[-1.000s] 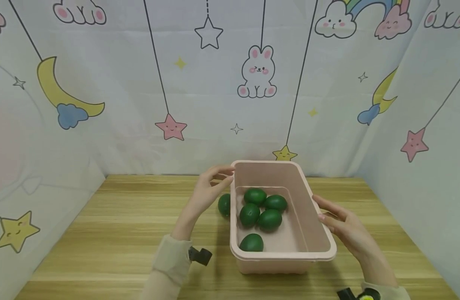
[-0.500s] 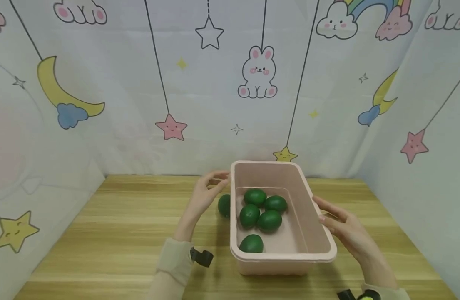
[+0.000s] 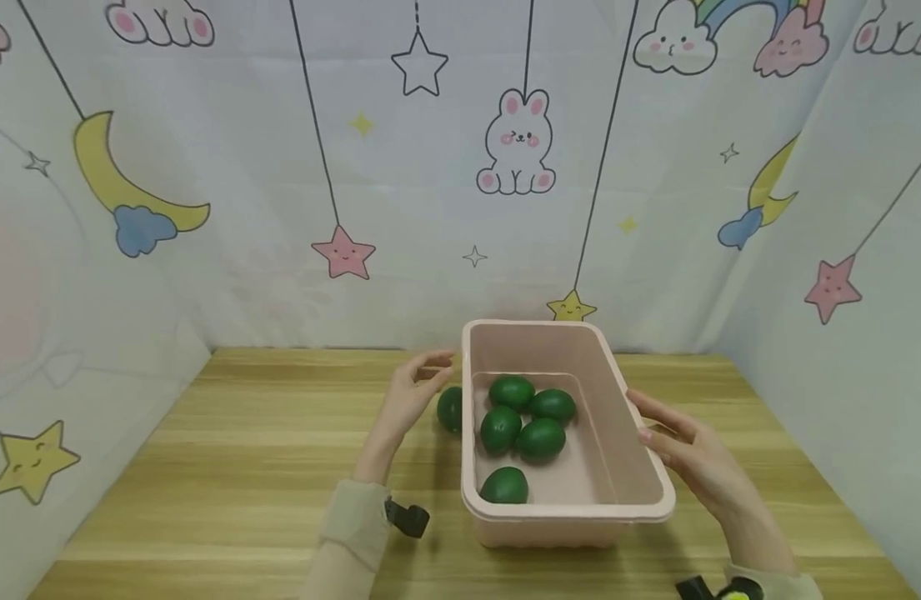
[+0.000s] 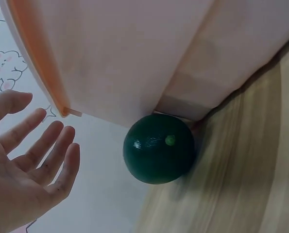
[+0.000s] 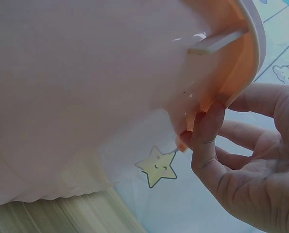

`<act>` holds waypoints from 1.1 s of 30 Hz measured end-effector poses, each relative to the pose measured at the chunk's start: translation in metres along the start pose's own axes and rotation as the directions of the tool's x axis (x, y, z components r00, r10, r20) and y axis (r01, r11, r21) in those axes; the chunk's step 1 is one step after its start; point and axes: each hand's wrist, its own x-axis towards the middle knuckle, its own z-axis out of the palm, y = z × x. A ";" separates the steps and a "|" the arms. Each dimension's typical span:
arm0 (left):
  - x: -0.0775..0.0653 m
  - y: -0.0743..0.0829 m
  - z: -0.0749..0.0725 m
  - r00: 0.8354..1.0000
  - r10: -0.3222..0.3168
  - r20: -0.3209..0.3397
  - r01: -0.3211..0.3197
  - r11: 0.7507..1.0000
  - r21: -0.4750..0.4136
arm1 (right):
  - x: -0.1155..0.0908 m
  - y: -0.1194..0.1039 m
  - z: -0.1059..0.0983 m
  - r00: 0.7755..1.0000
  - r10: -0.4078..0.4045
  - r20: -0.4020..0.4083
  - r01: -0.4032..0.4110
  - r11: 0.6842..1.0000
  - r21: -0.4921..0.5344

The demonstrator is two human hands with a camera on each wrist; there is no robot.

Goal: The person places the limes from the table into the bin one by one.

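A pale pink plastic bin (image 3: 565, 511) stands on the table, with several dark green, egg-shaped avocados (image 3: 541, 439) inside. Another avocado (image 4: 159, 149) lies outside against the bin's left wall, partly hidden by the rim in the head view. My left hand (image 3: 410, 398) is just left of the bin's rim, beyond that outer avocado, fingers loosely bent and holding nothing. On the other side, my right hand (image 3: 696, 467) holds the bin's right rim. In the right wrist view, thumb and fingers (image 5: 210, 124) pinch the rim's edge.
The wood-grain table (image 3: 242, 467) ends at a white cloth backdrop (image 3: 400, 183) printed with stars, moons and rabbits. More of the cloth (image 3: 843, 375) closes in the right side. Dark camera mounts sit at both wrists.
My left hand has come off the bin's left rim and drawn back slightly left and down. The right hand, bin and avocados stay in place.
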 end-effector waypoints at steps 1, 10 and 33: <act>0.000 -0.002 0.001 1.000 -0.004 -0.004 0.004 1.000 0.004 | 0.000 0.000 0.000 1.000 -0.003 0.003 0.003 1.000 -0.001; 0.001 -0.015 0.010 0.999 -0.035 -0.012 0.035 0.999 -0.008 | 0.001 0.001 0.000 1.000 0.007 0.000 -0.007 1.000 -0.011; -0.002 -0.030 0.012 0.979 -0.181 0.092 0.170 0.978 0.121 | 0.001 0.002 -0.001 1.000 0.003 0.002 -0.003 1.000 0.004</act>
